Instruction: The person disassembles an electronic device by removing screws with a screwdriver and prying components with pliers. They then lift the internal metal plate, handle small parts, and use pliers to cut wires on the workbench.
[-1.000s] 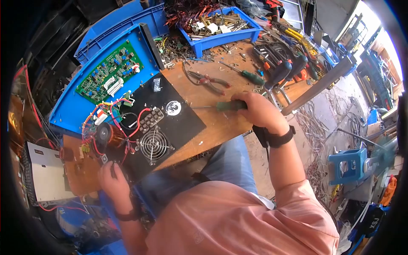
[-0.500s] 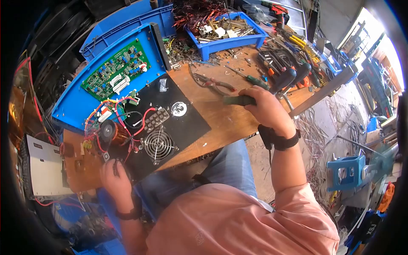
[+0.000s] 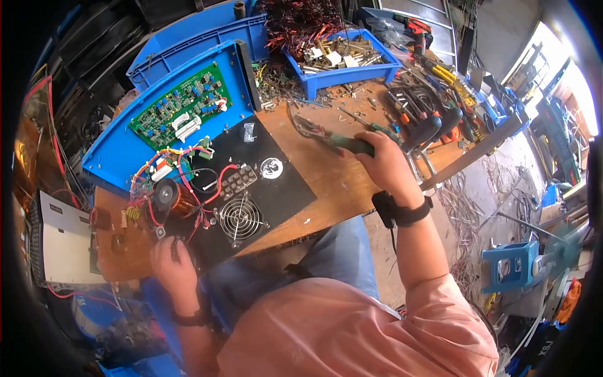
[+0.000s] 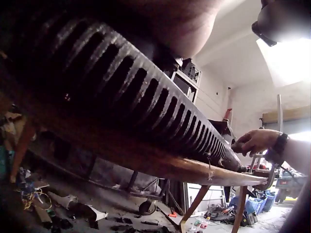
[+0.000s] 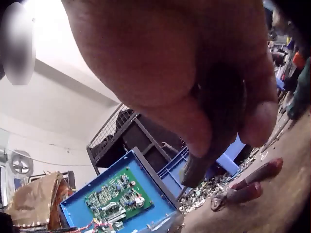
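In the head view my right hand (image 3: 386, 164) grips a screwdriver by its green handle (image 3: 353, 145), above the wooden bench. The screwdriver overlaps red-handled pliers (image 3: 316, 129), so its shaft is hard to make out. From the right wrist, the dark handle (image 5: 194, 171) shows between thumb and fingers, and the pliers (image 5: 250, 191) lie beyond. My left hand (image 3: 174, 267) is at the near left corner of a black panel (image 3: 292, 188) with a fan grille and terminal block. A slotted black side (image 4: 146, 92) runs below that hand; I cannot tell whether its fingers grip the edge.
A copper coil (image 3: 179, 200) with coloured wires sits on the panel's left. Behind it a blue cover (image 3: 103, 164) carries a green circuit board (image 3: 182, 110). A blue tray (image 3: 352, 75) of metal parts stands at the back. Several tools, including another screwdriver (image 3: 392, 133), lie to the right.
My right hand has carried the screwdriver away from the black panel, back toward the pliers. The left hand stays at the panel's corner. The head view has shifted slightly.
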Tool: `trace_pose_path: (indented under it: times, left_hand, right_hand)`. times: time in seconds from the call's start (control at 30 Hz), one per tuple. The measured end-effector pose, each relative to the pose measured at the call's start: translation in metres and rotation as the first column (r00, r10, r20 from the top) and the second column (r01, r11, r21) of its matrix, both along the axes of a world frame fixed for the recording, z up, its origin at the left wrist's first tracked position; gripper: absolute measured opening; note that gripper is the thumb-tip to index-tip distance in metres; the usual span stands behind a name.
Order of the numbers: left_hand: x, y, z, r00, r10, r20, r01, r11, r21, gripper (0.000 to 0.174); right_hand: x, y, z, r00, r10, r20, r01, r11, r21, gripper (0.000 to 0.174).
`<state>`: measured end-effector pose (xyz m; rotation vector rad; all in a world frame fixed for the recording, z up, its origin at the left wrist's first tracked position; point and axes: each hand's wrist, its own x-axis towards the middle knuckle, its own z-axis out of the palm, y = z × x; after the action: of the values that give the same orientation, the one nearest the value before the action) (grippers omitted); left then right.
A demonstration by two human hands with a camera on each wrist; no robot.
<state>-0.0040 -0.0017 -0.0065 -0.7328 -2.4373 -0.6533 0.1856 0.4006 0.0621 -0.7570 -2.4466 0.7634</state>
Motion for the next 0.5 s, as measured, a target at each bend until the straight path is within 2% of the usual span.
trace_pose_path:
  times: [0.1,0.2,0.23,0.27,0.33,0.37,0.5]
  left_hand:
    - [0.0,-0.001,-0.001,1.0,-0.004,-0.009,0.004,1.0,0.013,0.016]
    - [0.002,-0.001,0.002,1.0,-0.012,-0.023,0.012,1.0,0.01,0.016]
    - [0.002,-0.001,0.003,0.999,-0.011,-0.03,0.011,1.0,0.011,0.016]
    - [0.003,0.0,0.005,0.999,-0.009,-0.037,0.01,1.0,0.014,0.017]
    - [0.005,0.002,0.009,1.0,-0.001,-0.03,0.001,1.0,0.023,0.017]
    - [0.005,0.002,0.009,1.0,0.0,-0.029,0.001,1.0,0.026,0.017]
    - [0.005,0.004,0.013,1.0,0.003,-0.02,-0.002,0.999,0.05,0.017]
  right_hand:
    - [0.008,-0.008,0.006,0.999,-0.035,-0.029,0.034,0.999,-0.02,0.038]
    - [0.01,-0.021,0.023,0.988,0.008,-0.154,-0.029,0.99,-0.137,0.033]
    - [0.007,-0.025,0.033,0.992,-0.004,-0.128,-0.02,0.983,-0.185,0.033]
    - [0.003,-0.028,0.038,0.983,0.032,-0.18,-0.051,0.994,-0.097,0.031]
    - [-0.008,-0.035,0.056,0.98,0.087,-0.181,-0.127,0.967,-0.221,0.031]
    - [-0.017,-0.038,0.061,0.959,0.138,-0.247,-0.203,0.943,-0.263,0.031]
    - [-0.063,-0.07,0.094,0.929,0.318,-0.187,-0.327,0.945,-0.016,0.033]
